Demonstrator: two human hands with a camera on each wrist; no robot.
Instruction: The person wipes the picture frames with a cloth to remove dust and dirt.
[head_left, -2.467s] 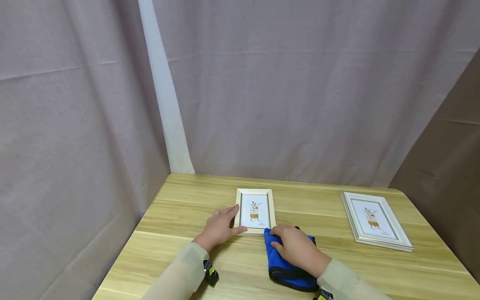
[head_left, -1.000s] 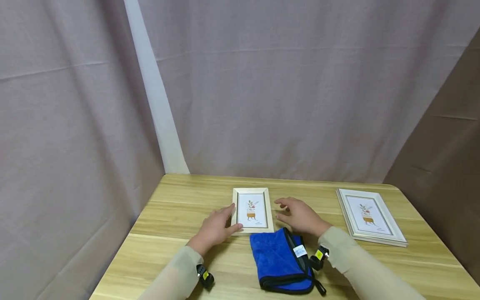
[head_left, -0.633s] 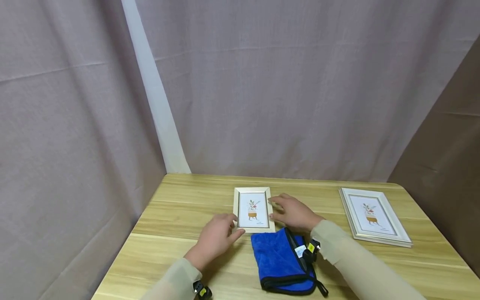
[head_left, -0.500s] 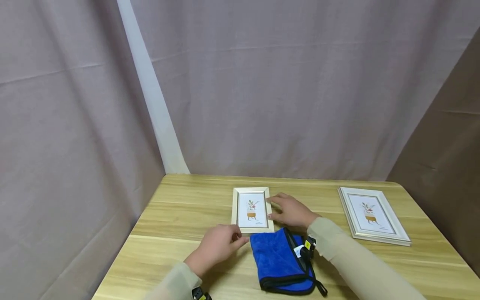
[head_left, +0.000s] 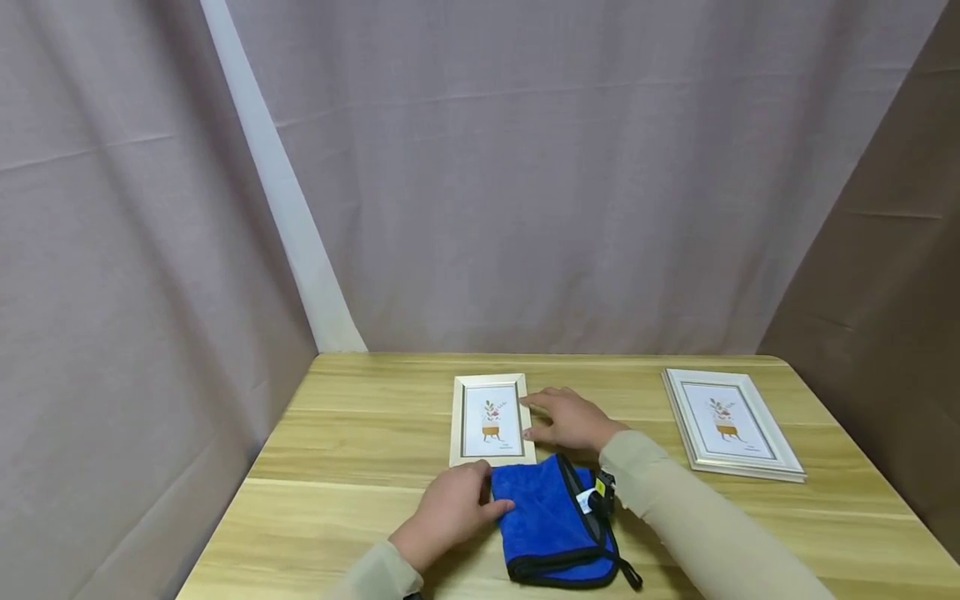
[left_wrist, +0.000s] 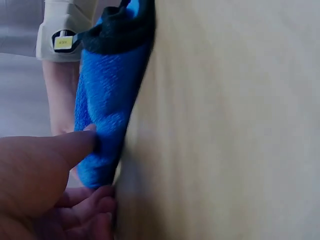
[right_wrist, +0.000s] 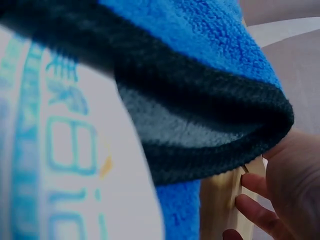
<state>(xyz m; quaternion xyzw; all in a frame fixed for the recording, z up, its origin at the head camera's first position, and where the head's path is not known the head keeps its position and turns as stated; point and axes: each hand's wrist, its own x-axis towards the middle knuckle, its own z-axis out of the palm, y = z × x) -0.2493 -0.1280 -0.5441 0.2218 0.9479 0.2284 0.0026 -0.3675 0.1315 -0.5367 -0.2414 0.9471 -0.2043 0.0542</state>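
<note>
A picture frame (head_left: 458, 425) with a pale wooden border and a flower drawing lies face up on the table. My right hand (head_left: 570, 419) has its thumb and fingertips along the frame's right side; in the right wrist view its fingers (right_wrist: 257, 207) meet the wooden edge. In front of the frame lies a folded blue cloth (head_left: 543, 521) with black trim, a white label and a loop. My left hand (head_left: 455, 510) is at the cloth's left edge. In the left wrist view its thumb presses on the blue pile (left_wrist: 107, 90), with the fingers curled at the corner.
White picture frames (head_left: 776, 429) are stacked at the right of the wooden table (head_left: 360, 433), the top one with a similar drawing. Grey curtains (head_left: 525, 208) hang behind and at the left, and a brown one (head_left: 885, 275) at the right.
My right hand has let go of the cloth and moved to the frame's right side. My left hand has left the frame's left side and come down to the cloth's left edge.
</note>
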